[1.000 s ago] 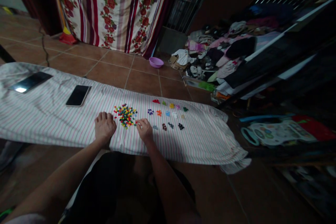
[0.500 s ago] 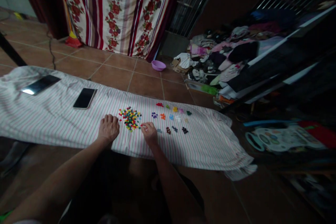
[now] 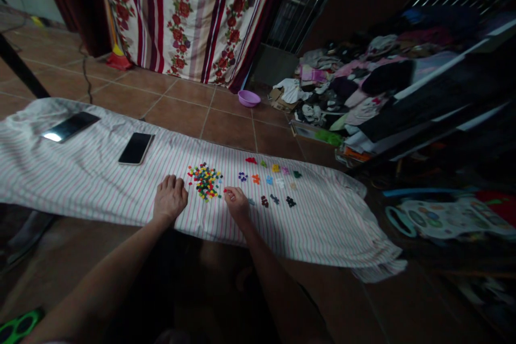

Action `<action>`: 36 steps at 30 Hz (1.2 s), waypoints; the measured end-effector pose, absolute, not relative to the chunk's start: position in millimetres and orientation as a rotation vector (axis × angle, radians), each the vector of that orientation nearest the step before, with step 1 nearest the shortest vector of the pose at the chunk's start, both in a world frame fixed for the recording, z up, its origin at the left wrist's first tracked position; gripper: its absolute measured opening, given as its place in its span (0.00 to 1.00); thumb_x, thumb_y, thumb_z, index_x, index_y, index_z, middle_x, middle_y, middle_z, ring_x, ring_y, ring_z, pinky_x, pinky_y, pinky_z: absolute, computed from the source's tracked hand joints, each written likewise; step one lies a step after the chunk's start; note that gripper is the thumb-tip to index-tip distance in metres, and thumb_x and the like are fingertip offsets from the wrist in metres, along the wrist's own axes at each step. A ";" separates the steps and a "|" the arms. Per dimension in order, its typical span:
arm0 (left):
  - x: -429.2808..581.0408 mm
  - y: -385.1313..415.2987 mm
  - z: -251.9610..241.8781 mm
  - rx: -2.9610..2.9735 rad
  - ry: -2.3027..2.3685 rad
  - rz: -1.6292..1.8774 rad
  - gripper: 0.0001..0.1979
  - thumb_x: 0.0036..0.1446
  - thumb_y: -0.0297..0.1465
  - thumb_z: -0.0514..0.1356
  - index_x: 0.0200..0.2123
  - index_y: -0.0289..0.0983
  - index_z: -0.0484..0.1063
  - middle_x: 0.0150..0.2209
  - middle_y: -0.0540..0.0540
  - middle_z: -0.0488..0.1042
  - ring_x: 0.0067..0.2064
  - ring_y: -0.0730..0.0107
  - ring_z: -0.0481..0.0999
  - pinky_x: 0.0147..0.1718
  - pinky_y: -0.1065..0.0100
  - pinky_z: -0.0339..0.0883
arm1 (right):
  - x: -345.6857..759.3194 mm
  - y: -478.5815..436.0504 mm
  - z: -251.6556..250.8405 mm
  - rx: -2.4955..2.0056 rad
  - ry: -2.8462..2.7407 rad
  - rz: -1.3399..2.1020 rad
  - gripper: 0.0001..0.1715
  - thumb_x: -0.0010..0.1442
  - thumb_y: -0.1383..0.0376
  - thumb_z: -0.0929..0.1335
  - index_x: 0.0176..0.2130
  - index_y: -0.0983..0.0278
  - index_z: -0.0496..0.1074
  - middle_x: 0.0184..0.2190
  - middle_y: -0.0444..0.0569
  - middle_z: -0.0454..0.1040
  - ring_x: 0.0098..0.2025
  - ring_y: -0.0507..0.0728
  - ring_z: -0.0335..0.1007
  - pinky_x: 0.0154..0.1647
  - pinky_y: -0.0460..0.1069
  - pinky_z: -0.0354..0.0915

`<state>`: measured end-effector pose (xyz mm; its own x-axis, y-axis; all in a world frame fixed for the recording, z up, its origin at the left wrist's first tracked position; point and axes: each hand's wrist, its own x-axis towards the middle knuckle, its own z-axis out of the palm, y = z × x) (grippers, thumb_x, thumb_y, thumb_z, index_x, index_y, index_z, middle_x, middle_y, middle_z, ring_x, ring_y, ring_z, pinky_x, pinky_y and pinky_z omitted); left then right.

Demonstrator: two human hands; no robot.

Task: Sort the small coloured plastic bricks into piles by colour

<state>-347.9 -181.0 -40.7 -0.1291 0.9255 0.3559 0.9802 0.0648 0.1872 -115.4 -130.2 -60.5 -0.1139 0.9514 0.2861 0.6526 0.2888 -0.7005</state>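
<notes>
My left hand lies flat on the striped cloth, fingers stretched out, just left of a mixed pile of small coloured pieces. At the pile's right edge, my right hand pinches a small red piece between thumb and fingertips. Beyond that hand, pieces sit in three rows of little one-colour clusters. The far row includes red pieces and yellow pieces. Orange pieces and light blue pieces are in the middle row. Nearest me are brown pieces and black pieces.
Two dark-screened devices, a phone and a larger flat one, rest on the cloth at left. A purple basin stands on the tiled floor behind. Heaped clothes fill the back right. A flowered curtain hangs behind.
The whole view has shifted a little, so everything on the cloth appears slightly further right. My right hand still pinches the red piece beside the pile, and my left hand stays flat.
</notes>
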 end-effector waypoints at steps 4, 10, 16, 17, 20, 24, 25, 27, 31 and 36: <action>-347.5 -181.0 -39.7 -1.968 -2.192 -0.533 0.13 0.61 0.32 0.48 0.42 0.36 0.70 0.49 0.35 0.70 0.56 0.51 0.65 0.51 0.55 0.58 | -115.3 -127.8 -56.2 -1.460 -1.788 0.649 0.13 0.57 0.64 0.63 0.38 0.62 0.76 0.35 0.48 0.77 0.33 0.54 0.73 0.39 0.48 0.69; -348.5 -180.6 -42.0 -1.965 -2.155 -0.555 0.13 0.61 0.32 0.49 0.43 0.35 0.70 0.50 0.35 0.70 0.56 0.51 0.65 0.50 0.55 0.59 | -119.5 -123.5 -50.8 -1.526 -1.751 0.695 0.14 0.56 0.62 0.63 0.38 0.60 0.76 0.31 0.45 0.78 0.32 0.53 0.74 0.37 0.46 0.68; -348.9 -180.3 -44.9 -1.960 -2.127 -0.586 0.13 0.61 0.32 0.50 0.43 0.34 0.71 0.51 0.34 0.70 0.55 0.50 0.66 0.49 0.54 0.61 | -112.5 -106.3 -46.7 -1.566 -1.793 0.528 0.15 0.57 0.62 0.62 0.39 0.61 0.76 0.27 0.44 0.77 0.28 0.53 0.71 0.34 0.45 0.65; -348.8 -180.3 -45.1 -1.956 -2.118 -0.587 0.13 0.61 0.32 0.50 0.43 0.34 0.70 0.51 0.34 0.70 0.55 0.50 0.66 0.49 0.54 0.61 | -108.5 -100.8 -44.6 -1.581 -1.794 0.480 0.15 0.58 0.62 0.63 0.39 0.61 0.76 0.28 0.44 0.77 0.29 0.53 0.71 0.34 0.46 0.64; -348.5 -180.3 -45.0 -1.945 -2.089 -0.585 0.12 0.61 0.32 0.50 0.42 0.34 0.70 0.51 0.34 0.70 0.55 0.50 0.66 0.49 0.54 0.61 | -91.4 -80.4 -35.4 -1.628 -1.797 0.287 0.14 0.58 0.63 0.63 0.39 0.62 0.77 0.33 0.48 0.77 0.34 0.54 0.70 0.40 0.47 0.64; -347.6 -180.8 -42.9 -1.953 -2.077 -0.581 0.11 0.61 0.31 0.50 0.41 0.35 0.70 0.49 0.35 0.71 0.54 0.51 0.67 0.48 0.55 0.62 | -63.1 -49.0 -22.7 -1.762 -1.788 0.050 0.15 0.60 0.65 0.63 0.40 0.62 0.78 0.38 0.52 0.76 0.43 0.58 0.67 0.46 0.50 0.61; -347.4 -180.9 -42.5 -1.953 -2.079 -0.577 0.11 0.61 0.31 0.50 0.40 0.36 0.70 0.48 0.36 0.71 0.54 0.51 0.67 0.48 0.55 0.62 | -56.7 -41.3 -20.5 -1.795 -1.786 0.017 0.15 0.60 0.65 0.63 0.41 0.62 0.78 0.40 0.53 0.76 0.45 0.59 0.66 0.47 0.51 0.61; -347.4 -181.1 -42.1 -1.952 -2.083 -0.567 0.11 0.61 0.31 0.50 0.40 0.36 0.70 0.48 0.36 0.71 0.54 0.52 0.67 0.48 0.56 0.62 | -45.8 -26.9 -17.8 -1.853 -1.790 -0.016 0.15 0.59 0.66 0.64 0.41 0.63 0.78 0.41 0.54 0.75 0.46 0.59 0.65 0.48 0.51 0.60; -347.8 -180.5 -43.1 -1.940 -2.080 -0.542 0.11 0.61 0.31 0.51 0.42 0.36 0.70 0.49 0.36 0.71 0.54 0.52 0.67 0.48 0.56 0.62 | -33.5 -3.6 -18.7 -1.959 -1.801 -0.021 0.16 0.59 0.67 0.64 0.42 0.63 0.79 0.40 0.54 0.75 0.46 0.60 0.65 0.48 0.52 0.59; -347.6 -179.4 -44.1 -1.934 -2.073 -0.536 0.12 0.61 0.31 0.50 0.43 0.35 0.70 0.50 0.36 0.71 0.55 0.51 0.67 0.49 0.56 0.62 | -29.6 16.7 -24.9 -2.006 -1.811 -0.068 0.16 0.57 0.68 0.64 0.40 0.63 0.80 0.40 0.55 0.75 0.45 0.61 0.64 0.48 0.53 0.58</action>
<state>-347.6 -179.4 -44.1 -0.0835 0.9002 0.4274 0.9945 0.0482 0.0926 -29.6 16.7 -24.9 0.1438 0.9366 0.3196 0.9578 -0.0505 -0.2829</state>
